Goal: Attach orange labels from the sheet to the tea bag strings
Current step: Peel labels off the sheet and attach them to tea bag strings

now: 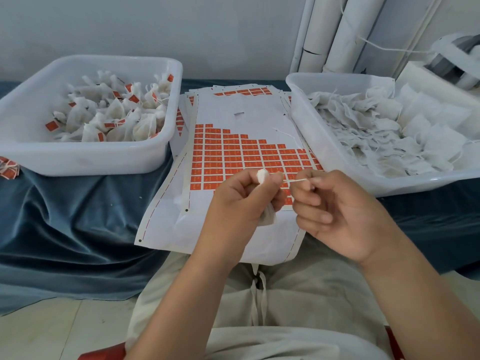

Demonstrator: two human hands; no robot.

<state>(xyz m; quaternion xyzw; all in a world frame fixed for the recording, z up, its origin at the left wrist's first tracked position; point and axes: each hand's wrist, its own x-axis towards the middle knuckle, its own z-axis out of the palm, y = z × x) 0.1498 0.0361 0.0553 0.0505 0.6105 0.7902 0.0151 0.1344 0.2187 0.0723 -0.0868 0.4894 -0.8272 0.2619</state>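
The left hand (241, 201) gripped a small white mesh tea bag (262, 175), largely hidden in the fist; the right hand (340, 214) pinched its thin white string (298, 181) above the paper sheet of orange rectangular labels (241, 152)

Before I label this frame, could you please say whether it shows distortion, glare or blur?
Head view distortion: wide-angle bowing tilts the pipes and curves the rim of the left bin; head view light: soft, even, faint shadows, mild sheen on the front rim of the right bin; head view focus: left hand, right hand and the string between them are sharp.
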